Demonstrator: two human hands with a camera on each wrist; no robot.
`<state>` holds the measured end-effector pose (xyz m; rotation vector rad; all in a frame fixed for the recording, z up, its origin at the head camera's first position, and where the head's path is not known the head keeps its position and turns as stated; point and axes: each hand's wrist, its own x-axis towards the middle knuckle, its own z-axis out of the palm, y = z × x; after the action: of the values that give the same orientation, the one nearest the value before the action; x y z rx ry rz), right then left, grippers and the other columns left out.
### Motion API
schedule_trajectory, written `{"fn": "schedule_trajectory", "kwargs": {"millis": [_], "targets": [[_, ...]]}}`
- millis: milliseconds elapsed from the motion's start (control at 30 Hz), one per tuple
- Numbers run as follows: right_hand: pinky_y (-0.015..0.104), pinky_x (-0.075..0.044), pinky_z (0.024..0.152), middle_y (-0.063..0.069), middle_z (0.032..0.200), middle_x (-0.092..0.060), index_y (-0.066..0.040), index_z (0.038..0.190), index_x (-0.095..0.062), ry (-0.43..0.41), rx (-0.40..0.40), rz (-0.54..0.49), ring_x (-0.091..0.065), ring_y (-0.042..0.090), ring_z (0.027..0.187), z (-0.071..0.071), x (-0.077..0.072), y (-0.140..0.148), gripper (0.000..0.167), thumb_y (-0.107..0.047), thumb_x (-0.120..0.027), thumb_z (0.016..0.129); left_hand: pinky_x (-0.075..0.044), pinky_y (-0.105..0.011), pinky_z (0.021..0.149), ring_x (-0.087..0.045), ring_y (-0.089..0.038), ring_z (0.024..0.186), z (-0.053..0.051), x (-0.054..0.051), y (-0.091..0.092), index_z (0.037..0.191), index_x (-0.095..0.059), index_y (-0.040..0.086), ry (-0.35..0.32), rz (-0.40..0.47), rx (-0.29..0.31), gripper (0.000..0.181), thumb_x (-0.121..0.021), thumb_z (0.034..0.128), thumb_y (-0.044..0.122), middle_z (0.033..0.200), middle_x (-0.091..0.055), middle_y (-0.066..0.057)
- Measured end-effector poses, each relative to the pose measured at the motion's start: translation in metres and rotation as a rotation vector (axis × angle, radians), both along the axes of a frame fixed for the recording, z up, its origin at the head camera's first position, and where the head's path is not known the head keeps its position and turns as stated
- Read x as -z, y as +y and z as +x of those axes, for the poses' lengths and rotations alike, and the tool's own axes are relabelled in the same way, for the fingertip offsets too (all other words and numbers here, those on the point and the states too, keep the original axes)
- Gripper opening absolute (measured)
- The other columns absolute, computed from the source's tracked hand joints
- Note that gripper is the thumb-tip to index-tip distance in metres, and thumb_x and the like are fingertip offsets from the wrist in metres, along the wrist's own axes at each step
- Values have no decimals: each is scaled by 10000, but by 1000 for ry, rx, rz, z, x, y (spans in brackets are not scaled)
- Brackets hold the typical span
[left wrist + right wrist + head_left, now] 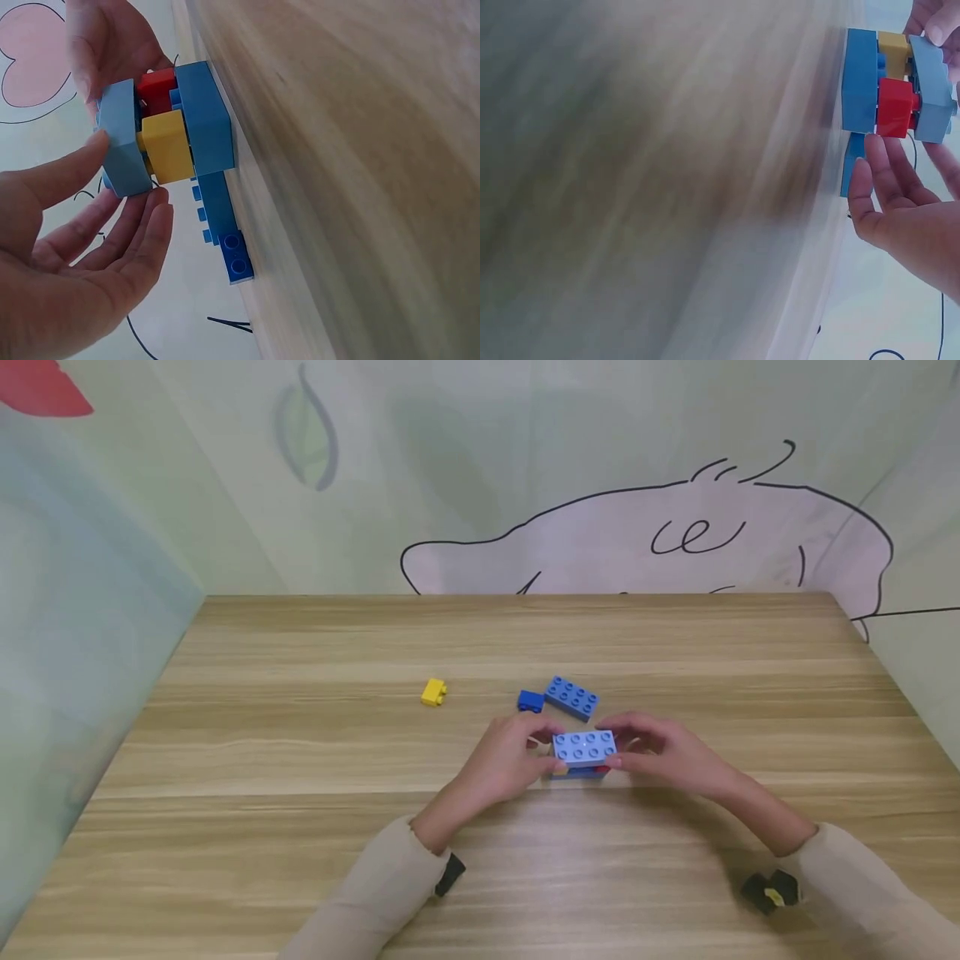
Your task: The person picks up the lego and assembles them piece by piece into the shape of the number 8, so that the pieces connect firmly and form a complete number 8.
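Both hands meet at a small stack of toy bricks standing on the table. On top is a light blue brick (585, 747), studs up, looking slightly tilted. My left hand (506, 760) pinches its left end between thumb and fingers; my right hand (667, 756) does the same at the right end. Beneath it are a yellow brick (167, 146) on the left and a red brick (895, 109) on the right, both on a darker blue brick (206, 120). In the wrist views, studs show in a narrow gap under the light blue brick.
Just behind the stack lies a blue brick (572, 697), studs up, with a small dark blue brick (531, 701) beside it on its side. Farther left, a small yellow brick (433, 692) lies on its side. A printed wall covering (480, 460) rises behind the wooden table (262, 735).
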<state>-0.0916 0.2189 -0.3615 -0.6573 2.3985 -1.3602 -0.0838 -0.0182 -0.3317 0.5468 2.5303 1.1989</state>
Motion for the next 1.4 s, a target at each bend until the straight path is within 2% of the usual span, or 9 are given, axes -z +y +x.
{"fn": "schedule_trajectory", "kwargs": {"millis": [133,700,1133,1400], "targets": [[291,-496,802,74,1090,-601,-42,1151,-590,-6,-2,-8,-554,240,937,0,-2,0,318,-117,-651,848,-484,-254,806,-583,-184,965,0,0,1,1068,-637,58,-9,-4,-8,290,-713,793,110,1023,-627,-55],[284,-503,781,87,1072,-618,-24,1138,-604,-4,18,10,-567,240,939,0,-2,1,315,-100,-658,837,-485,-268,818,-585,-185,974,1,0,2,1051,-641,66,-14,2,-17,281,-721,783,101,1025,-629,-50],[270,-507,797,96,1074,-624,-26,1110,-623,4,9,-31,-594,215,948,2,5,2,299,-94,-670,823,-476,-281,832,-576,-187,985,3,1,4,1061,-640,61,12,-25,-6,289,-716,783,84,1028,-627,-54],[283,-514,776,84,1058,-632,-33,1094,-630,48,5,-6,-601,199,919,2,3,1,284,-100,-673,822,-468,-318,844,-574,-192,986,3,3,3,1059,-644,78,16,-27,-23,301,-728,771,105,1035,-632,-49]]}}
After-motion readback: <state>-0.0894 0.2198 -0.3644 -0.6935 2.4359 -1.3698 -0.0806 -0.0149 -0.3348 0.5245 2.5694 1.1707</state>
